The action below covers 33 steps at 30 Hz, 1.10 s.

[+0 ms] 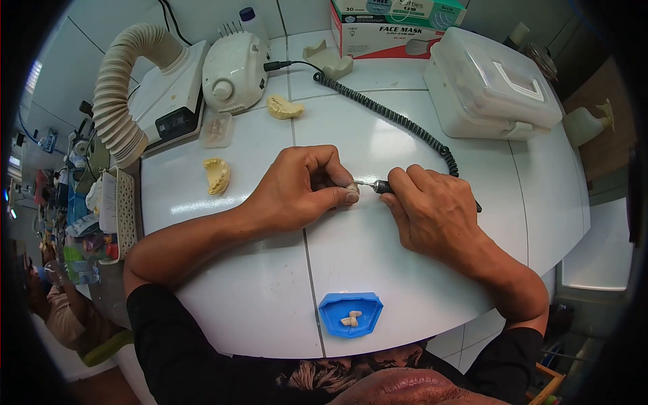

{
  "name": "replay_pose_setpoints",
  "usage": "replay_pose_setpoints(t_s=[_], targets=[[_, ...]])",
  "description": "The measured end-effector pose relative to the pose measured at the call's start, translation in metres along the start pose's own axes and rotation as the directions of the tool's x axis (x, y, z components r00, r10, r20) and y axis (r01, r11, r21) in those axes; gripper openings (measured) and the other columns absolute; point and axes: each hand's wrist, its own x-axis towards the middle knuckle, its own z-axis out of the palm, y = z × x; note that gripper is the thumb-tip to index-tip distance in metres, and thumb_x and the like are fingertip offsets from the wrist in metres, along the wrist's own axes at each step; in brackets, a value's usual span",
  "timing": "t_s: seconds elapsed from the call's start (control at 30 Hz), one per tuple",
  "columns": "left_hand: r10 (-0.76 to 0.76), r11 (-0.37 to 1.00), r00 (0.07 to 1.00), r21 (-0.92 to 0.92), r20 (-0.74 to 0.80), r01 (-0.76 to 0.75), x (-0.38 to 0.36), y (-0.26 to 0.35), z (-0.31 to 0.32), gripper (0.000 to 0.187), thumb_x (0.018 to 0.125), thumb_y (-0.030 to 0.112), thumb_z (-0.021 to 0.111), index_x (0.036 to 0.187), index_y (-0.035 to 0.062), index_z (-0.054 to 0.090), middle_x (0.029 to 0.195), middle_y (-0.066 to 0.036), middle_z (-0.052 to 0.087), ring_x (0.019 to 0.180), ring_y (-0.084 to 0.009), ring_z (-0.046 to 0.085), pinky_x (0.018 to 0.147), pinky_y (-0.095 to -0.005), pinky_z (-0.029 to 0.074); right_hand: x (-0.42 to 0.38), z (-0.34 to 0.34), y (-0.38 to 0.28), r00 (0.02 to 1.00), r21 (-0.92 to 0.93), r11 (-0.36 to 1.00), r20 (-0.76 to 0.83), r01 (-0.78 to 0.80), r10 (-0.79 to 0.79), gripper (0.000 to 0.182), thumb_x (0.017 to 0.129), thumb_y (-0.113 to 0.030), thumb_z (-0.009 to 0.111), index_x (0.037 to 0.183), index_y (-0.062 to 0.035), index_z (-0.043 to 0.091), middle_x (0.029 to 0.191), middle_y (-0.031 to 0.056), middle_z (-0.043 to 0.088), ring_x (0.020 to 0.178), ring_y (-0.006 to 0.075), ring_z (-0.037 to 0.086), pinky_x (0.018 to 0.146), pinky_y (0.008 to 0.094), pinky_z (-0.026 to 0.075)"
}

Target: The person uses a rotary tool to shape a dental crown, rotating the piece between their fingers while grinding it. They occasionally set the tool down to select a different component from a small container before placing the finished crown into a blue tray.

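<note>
My left hand (304,185) pinches a small whitish piece (352,187) between thumb and fingers above the white tiled table. From the right, my right hand (435,209) grips a black rotary handpiece (382,187), its thin metal bit reaching the piece. A black coiled cord (385,115) runs toward the handpiece. Below the hands, near the table's front edge, a blue tray (328,317) holds several small tooth-coloured pieces (351,318). One yellowish dental cast (217,175) lies left of my left hand, and another cast (285,107) lies farther back.
At the back left stand a white control unit (236,71) and a device with a ribbed hose (111,94). Beside them lies a small clear box (217,129). Mask boxes (395,34) and a white case (489,88) stand behind. A person (74,310) is at far left.
</note>
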Motion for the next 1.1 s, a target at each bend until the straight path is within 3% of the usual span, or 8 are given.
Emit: replay_pose_setpoints(t_s=[0.43,0.53,0.73,0.83,1.1], targets=[[0.029,1.0,0.999,0.005,-0.024,-0.029,0.0007,-0.0034,0.0013,0.017,0.098,0.006,0.084,0.101,-0.003,0.069,0.095,-0.011,0.079,0.088,-0.0138,0.078,0.076,-0.0272,0.061,-0.0001,-0.0008,-0.0002,1.0,-0.007,1.0,0.019,0.018,-0.018,0.026,0.101,-0.025,0.08,0.092,-0.0073,0.063,0.07,0.0054,0.056,0.054,0.0216,0.062,0.05,0.0389,0.045],[-0.03,0.998,0.999,0.053,-0.012,0.031,0.0006,0.0023,-0.0005,0.017,0.097,0.006,0.086,0.1,0.0008,0.071,0.101,-0.011,0.08,0.089,-0.0119,0.075,0.08,-0.0273,0.06,0.0004,-0.0008,0.0003,1.0,-0.002,1.0,0.017,0.019,-0.019,0.026,0.101,-0.025,0.08,0.092,-0.0074,0.063,0.07,0.0051,0.056,0.054,0.0214,0.061,0.05,0.0389,0.045],[-0.002,0.997,1.0,0.076,-0.031,0.004,0.001,-0.0016,-0.0006,0.017,0.095,0.007,0.087,0.099,0.0013,0.071,0.1,-0.009,0.079,0.089,-0.0106,0.074,0.08,-0.0269,0.058,0.0,-0.0007,0.0009,1.0,-0.008,1.0,0.02,0.022,-0.022,0.026,0.101,-0.025,0.08,0.093,-0.0076,0.063,0.07,0.0046,0.056,0.054,0.0208,0.061,0.05,0.0384,0.045],[0.07,0.996,0.996,0.067,-0.057,-0.066,0.0011,-0.0076,0.002,0.019,0.094,0.01,0.086,0.098,-0.0015,0.072,0.092,-0.008,0.077,0.081,-0.0101,0.072,0.072,-0.0265,0.058,0.0003,-0.0015,0.0008,0.999,-0.013,0.999,0.021,0.032,-0.032,0.026,0.101,-0.026,0.08,0.093,-0.0079,0.063,0.07,0.0045,0.056,0.054,0.0205,0.061,0.05,0.0382,0.045],[0.03,0.994,0.998,0.104,-0.052,-0.024,-0.0006,-0.003,0.0029,0.018,0.094,0.01,0.087,0.099,0.0016,0.072,0.096,-0.006,0.077,0.082,-0.0087,0.069,0.072,-0.026,0.055,0.0005,-0.0014,0.0003,0.999,-0.018,0.999,0.027,0.042,-0.042,0.025,0.101,-0.026,0.08,0.093,-0.0082,0.064,0.07,0.0044,0.056,0.055,0.0201,0.061,0.05,0.0377,0.045]])
